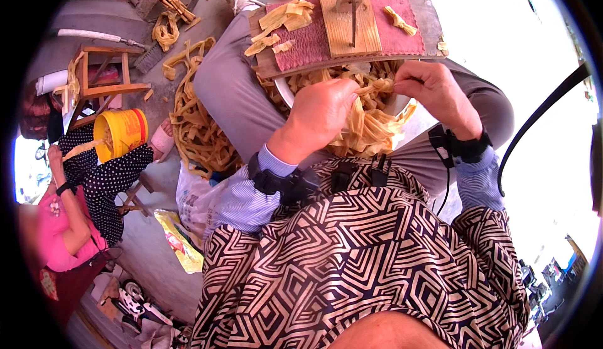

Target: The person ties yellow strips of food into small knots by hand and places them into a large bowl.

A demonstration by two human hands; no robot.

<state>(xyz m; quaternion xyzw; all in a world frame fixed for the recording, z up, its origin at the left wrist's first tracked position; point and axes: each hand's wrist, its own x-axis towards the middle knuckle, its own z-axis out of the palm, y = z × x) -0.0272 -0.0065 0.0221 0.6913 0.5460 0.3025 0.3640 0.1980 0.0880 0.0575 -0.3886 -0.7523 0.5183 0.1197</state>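
Being pinched near its two sides, a flat tan strip (379,87) is gripped by the closed fingers of both the left hand (318,119) and the right hand (436,94), above a white bowl (284,91). The bowl is heaped with similar loose strips (370,129) and is set between the knees. Just beyond, a wooden board (429,19) is laid across the thighs, partly covered by red cloth (308,42); a wooden block (369,38) with a metal rod (353,28) is carried on it. To the left, long strips (195,126) are piled on the floor, and a yellow bucket (119,134) is kept by a seated co-worker (72,220)
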